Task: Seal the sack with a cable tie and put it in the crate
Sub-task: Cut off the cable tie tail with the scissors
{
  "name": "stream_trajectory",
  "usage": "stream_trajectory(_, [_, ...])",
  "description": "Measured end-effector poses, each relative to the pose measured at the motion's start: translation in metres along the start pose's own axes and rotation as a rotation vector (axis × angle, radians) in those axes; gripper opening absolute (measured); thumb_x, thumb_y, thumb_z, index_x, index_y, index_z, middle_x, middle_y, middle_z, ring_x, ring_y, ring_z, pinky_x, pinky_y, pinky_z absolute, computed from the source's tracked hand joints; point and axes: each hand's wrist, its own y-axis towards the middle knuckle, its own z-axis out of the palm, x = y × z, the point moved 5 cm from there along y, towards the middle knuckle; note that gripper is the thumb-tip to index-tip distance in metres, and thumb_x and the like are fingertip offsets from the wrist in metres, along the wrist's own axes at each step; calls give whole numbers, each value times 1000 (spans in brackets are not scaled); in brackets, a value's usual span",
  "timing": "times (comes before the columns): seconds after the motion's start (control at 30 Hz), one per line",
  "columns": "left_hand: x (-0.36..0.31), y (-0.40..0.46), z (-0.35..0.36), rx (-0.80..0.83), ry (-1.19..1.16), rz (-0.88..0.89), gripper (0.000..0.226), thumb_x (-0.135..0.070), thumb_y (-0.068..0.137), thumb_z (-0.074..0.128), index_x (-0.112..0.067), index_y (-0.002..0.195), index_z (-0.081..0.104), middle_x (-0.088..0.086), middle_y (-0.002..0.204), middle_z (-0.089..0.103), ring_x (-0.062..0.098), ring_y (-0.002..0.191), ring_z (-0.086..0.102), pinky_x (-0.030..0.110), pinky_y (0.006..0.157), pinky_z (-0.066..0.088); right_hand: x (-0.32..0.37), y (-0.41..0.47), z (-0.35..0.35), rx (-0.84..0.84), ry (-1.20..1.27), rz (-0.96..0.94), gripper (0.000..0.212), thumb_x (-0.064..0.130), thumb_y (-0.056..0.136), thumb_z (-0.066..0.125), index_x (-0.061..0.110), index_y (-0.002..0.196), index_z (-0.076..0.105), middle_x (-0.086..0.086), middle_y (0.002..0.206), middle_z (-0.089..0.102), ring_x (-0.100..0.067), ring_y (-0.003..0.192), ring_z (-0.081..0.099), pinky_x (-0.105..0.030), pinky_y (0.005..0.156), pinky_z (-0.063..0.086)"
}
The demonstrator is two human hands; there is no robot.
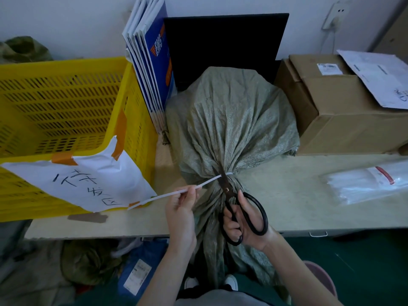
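Nearest the viewer, the right hand (239, 226) has its fingers threaded through the black loops of the scissors (239, 206), its grip curled round the handles; the blades point up and away, set on the tie (176, 192) right at the sack's neck, apparently so the spare tail can be cut off close to the knot. The left hand (181, 213) pinches that white tail between thumb and fingertips, its grip clamped on it, and draws it out taut to the left, which likely keeps it steady for the cut. The tail runs on a slant, from the neck down toward the lower left. The sack (231, 124), grey-green and full, lies on the desk (287, 195) with its long axis running away from the viewer: the bulging body lies far, the cinched neck points toward the person, and the loose mouth hangs over the desk's near edge. Farther left stands the yellow crate (66, 102), just beside the sack, open side up, placed handily for the sack to go in.
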Motion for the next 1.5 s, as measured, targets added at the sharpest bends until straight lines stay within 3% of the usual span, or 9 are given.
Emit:
stream_trajectory(0.27, [3, 1, -4, 24, 15, 2, 16, 1, 92, 53, -5, 82, 64, -2, 75, 72, 7, 77, 67, 28, 84, 49, 11, -7, 9, -19, -107, 5, 60, 68, 84, 33, 11, 68, 40, -1, 56, 25, -12, 42, 27, -23, 42, 17])
stream_trajectory(0.47, [1, 2, -1, 23, -24, -2, 14, 0, 92, 53, -4, 83, 63, -3, 74, 73, 7, 78, 67, 26, 82, 49, 11, -4, 10, -52, -150, -27, 58, 67, 83, 35, 12, 65, 38, 0, 53, 25, -11, 39, 25, -23, 40, 16])
stream_trajectory(0.7, [3, 4, -1, 22, -68, -42, 13, 0, 92, 53, -5, 84, 62, -3, 73, 73, 6, 77, 67, 19, 74, 50, 11, -5, 5, -73, -141, -81, 48, 59, 85, 37, 14, 69, 31, 5, 48, 37, -9, 35, 26, -21, 39, 14])
stream_trajectory(0.8, [2, 4, 1, 28, -79, -59, 13, -1, 92, 53, -5, 84, 62, -3, 73, 73, 7, 76, 66, 19, 72, 50, 10, -5, 3, -62, -172, -67, 53, 62, 84, 36, 13, 66, 35, 2, 49, 27, -10, 36, 22, -21, 39, 14])
stream_trajectory(1.03, [1, 1, 4, 50, -86, -94, 13, -3, 91, 54, -6, 82, 64, -1, 74, 72, 7, 77, 67, 20, 74, 50, 16, -8, -17, 51, -245, -38, 62, 69, 71, 63, 11, 67, 40, 1, 50, 22, -12, 38, 20, -20, 36, 17])
stream_trajectory(1.5, [5, -2, 0, 25, -108, -145, 16, -2, 92, 52, -5, 82, 63, -2, 71, 71, 7, 71, 62, 21, 72, 47, 24, -1, -29, 62, -353, -81, 58, 63, 75, 62, 9, 65, 43, 2, 44, 26, -9, 30, 21, -16, 34, 15])
